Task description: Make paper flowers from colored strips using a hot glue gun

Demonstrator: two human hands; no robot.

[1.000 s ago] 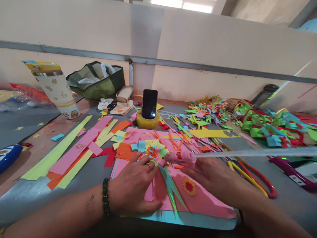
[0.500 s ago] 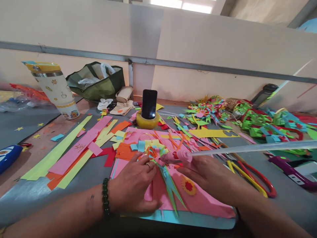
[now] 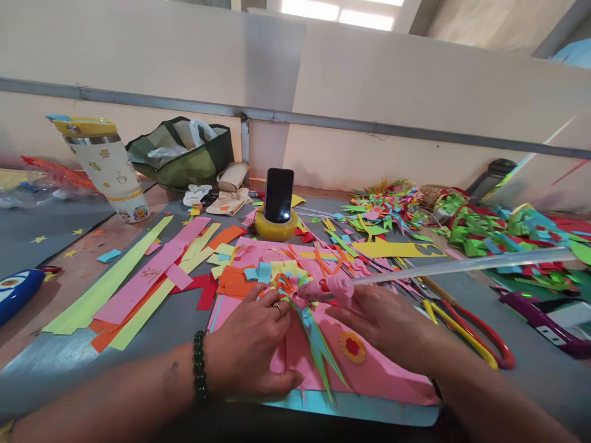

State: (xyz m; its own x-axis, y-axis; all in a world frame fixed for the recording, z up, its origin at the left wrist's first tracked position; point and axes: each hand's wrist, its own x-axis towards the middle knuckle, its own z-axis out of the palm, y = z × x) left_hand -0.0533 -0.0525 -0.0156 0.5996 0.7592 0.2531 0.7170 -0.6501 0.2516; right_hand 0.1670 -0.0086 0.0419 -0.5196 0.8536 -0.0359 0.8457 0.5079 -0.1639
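My right hand (image 3: 388,326) is closed round a pink hot glue gun (image 3: 323,288), with a long clear glue stick (image 3: 466,266) running out of its back to the right. The nozzle points left, close to the fingers of my left hand (image 3: 258,344), which curl down onto small paper pieces; what they grip is hidden. Between the hands, a light-blue and green pointed paper tassel (image 3: 318,351) hangs down over a pink sheet (image 3: 388,381). A yellow scalloped paper disc with a red flower (image 3: 353,346) lies on the sheet near my right hand.
Paper strips (image 3: 152,271) lie to the left, scissors (image 3: 475,332) to the right. A phone (image 3: 279,195) stands in a yellow tape roll (image 3: 276,226). Behind are a tumbler (image 3: 108,169), a green bag (image 3: 189,163) and piled paper cuttings (image 3: 388,206). A purple device (image 3: 540,323) sits far right.
The glue gun tilts slightly and has shifted a little left, and the free end of its glue stick is higher and further left. My left hand stays almost still.
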